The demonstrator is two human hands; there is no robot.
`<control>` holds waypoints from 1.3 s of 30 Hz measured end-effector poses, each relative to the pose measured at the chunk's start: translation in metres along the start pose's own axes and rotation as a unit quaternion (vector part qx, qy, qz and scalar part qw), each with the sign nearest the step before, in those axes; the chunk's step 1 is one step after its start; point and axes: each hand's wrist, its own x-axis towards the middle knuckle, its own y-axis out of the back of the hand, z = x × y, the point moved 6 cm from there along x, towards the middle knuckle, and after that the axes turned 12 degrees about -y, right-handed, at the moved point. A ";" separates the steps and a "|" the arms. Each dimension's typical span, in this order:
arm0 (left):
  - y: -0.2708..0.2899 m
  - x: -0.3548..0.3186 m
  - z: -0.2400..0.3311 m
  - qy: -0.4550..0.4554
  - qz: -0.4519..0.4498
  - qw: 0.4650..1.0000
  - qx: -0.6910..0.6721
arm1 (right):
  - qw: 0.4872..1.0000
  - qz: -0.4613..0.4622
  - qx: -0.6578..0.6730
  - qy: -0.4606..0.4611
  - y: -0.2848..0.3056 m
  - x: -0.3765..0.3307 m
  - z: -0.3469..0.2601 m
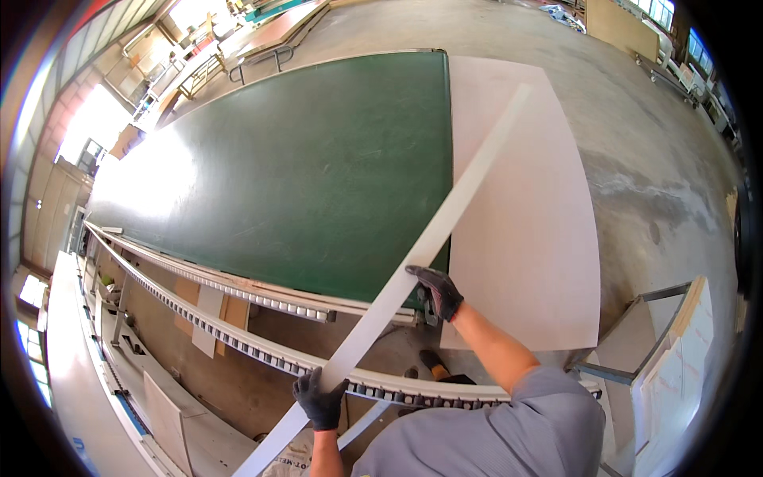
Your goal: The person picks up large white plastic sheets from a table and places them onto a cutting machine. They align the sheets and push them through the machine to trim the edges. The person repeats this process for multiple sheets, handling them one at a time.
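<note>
A long, narrow white strip [458,208] slants across the view from the lower left to the upper right. Dark-gloved, my right hand [439,292] grips its right edge near the middle, by the near right corner of a green-topped table [318,159]. Lower down, my left hand [320,400], gloved too, holds the strip where it crosses a curved-looking roller rail [230,324]. Its fingers are closed at the strip's edge. The strip's far part passes over the table's corner and a wide pale panel [528,222]. Its near end runs out of the picture.
Another roller rail [238,290] follows the table's near edge. At lower right, white sheets [671,389] lean by a metal frame [612,372]. A long pale surface [79,374] lies at left. Farther off stand another table [282,30] and a brown board [621,30].
</note>
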 end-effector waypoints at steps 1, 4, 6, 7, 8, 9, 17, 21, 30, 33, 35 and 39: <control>-0.004 -0.008 0.001 0.012 0.003 1.000 -0.006 | 1.000 0.006 -0.023 -0.013 0.002 0.006 0.006; -0.003 -0.028 0.013 0.086 -0.030 0.996 -0.023 | 1.000 0.007 -0.022 -0.020 -0.010 0.020 0.017; -0.002 -0.037 0.015 0.090 0.005 0.995 -0.052 | 0.995 0.001 -0.059 -0.078 -0.014 0.017 0.026; -0.009 -0.042 0.017 0.074 0.008 0.995 -0.060 | 0.998 0.000 -0.030 -0.063 -0.003 0.026 0.039; -0.017 -0.043 0.019 0.059 0.011 0.996 -0.065 | 0.999 -0.002 0.000 -0.051 0.011 0.034 0.046; -0.003 -0.043 0.025 0.070 0.041 0.992 -0.098 | 0.996 0.071 -0.009 -0.050 0.010 0.023 0.050; 0.052 -0.195 -0.012 0.057 0.029 0.998 -0.012 | 0.983 -0.074 0.063 -0.154 0.061 -0.084 0.095; 0.126 -0.324 -0.090 0.145 0.038 0.988 0.025 | 0.982 0.024 0.107 -0.151 0.023 -0.161 0.165; 0.198 -0.565 -0.238 0.460 0.157 0.837 -0.252 | 0.967 -0.193 0.043 -0.160 -0.034 -0.268 0.257; 0.182 -0.530 -0.212 0.468 0.369 0.544 -0.591 | 0.991 -0.079 -0.065 -0.084 -0.068 -0.300 0.262; 0.197 -0.484 -0.194 0.357 0.392 0.568 -0.630 | 0.986 -0.107 -0.106 -0.071 -0.074 -0.315 0.256; 0.247 -0.397 -0.145 0.238 0.416 0.635 -0.606 | 0.998 -0.058 -0.027 0.007 -0.156 -0.380 0.239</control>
